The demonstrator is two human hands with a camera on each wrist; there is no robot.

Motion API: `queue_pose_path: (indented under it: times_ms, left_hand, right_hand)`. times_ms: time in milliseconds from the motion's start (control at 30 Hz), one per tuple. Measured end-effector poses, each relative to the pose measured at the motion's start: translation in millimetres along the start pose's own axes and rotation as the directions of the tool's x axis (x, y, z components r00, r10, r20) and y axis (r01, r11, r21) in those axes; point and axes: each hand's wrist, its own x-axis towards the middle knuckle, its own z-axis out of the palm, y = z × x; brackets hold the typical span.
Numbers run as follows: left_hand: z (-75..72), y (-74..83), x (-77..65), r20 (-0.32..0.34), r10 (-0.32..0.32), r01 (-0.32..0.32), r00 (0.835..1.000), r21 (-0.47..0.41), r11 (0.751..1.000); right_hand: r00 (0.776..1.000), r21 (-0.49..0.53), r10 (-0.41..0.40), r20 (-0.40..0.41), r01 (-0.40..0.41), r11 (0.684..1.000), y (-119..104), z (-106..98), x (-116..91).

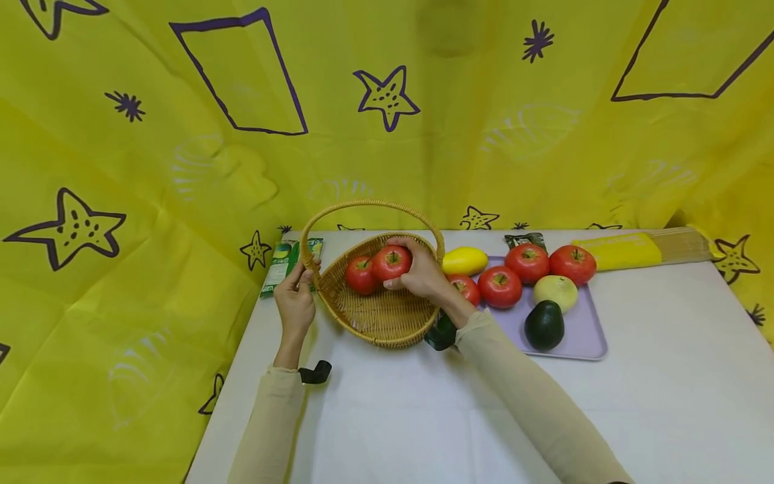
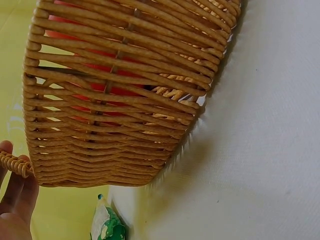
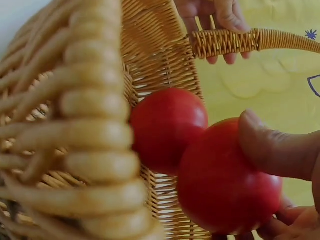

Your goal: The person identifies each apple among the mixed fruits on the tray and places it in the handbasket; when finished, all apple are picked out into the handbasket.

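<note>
A wicker basket point(image 1: 387, 323) with a tall arched handle stands on the white table, in the middle of the head view. My left hand point(image 1: 295, 299) grips the foot of its handle at the left side; the left wrist view shows those fingers around the woven handle point(image 2: 15, 164). Inside the basket, my right hand point(image 1: 421, 269) holds a red apple point(image 1: 392, 262) between thumb and fingers. That held apple point(image 3: 227, 180) touches or nearly touches a second red apple point(image 3: 170, 129), which lies in the basket. The right hand's fingertips are partly hidden behind the held apple.
Right of the basket, a lilac tray point(image 1: 592, 336) carries several red apples point(image 1: 500, 287), a yellow-green fruit point(image 1: 555, 293), a dark avocado point(image 1: 544, 325) and a yellow mango-like fruit point(image 1: 464, 261). Behind lie a noodle pack point(image 1: 647, 250) and a dark packet point(image 1: 525, 239). Green packets point(image 1: 279, 267) lie left.
</note>
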Motion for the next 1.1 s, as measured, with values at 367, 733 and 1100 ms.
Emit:
queue_pose_path:
  times_ms: [367, 733, 1100]
  left_hand:
    - [2.4, -1.7, 1.3, 0.013, 0.024, -0.023, 1.0, -0.045, 0.999]
    - [1.2, -3.3, 1.3, 0.014, 0.027, -0.027, 1.0, -0.048, 0.998]
    - [0.8, -3.5, 1.0, 0.003, 0.012, -0.012, 1.0, -0.035, 0.999]
  right_hand:
    - [0.998, -0.161, 0.054, -0.011, -0.055, 0.985, -10.6, -2.6, 9.5]
    - [0.994, -0.217, 0.099, -0.043, -0.106, 0.97, -10.4, 0.3, 25.0]
    - [0.986, -0.232, 0.162, -0.046, -0.168, 0.958, -5.3, 4.3, 33.2]
